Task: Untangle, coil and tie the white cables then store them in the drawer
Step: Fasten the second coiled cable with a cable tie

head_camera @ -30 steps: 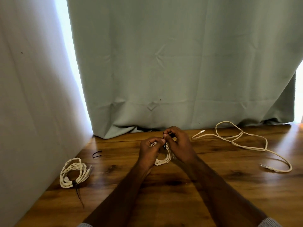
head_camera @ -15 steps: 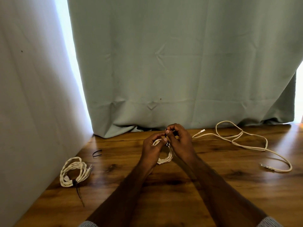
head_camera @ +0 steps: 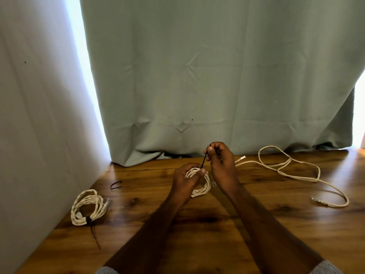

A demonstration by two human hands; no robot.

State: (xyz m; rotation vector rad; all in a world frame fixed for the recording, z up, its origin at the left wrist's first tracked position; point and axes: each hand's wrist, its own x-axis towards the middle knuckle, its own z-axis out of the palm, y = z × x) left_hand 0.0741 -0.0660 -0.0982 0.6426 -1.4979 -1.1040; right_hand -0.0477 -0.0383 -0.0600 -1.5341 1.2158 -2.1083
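Your left hand grips a small white coil just above the wooden worktop, fingers curled round its top strands. Your right hand sits just beside it, slightly higher, thumb and fingers pinching a thin black tie that runs down to the coil at your left thumb. Near the left wall, a tied coil lies flat on the worktop, a black tie round its lower edge with the tail trailing toward you. A spare tie lies behind it. To your right, a loose cable sprawls in open loops before the curtain.
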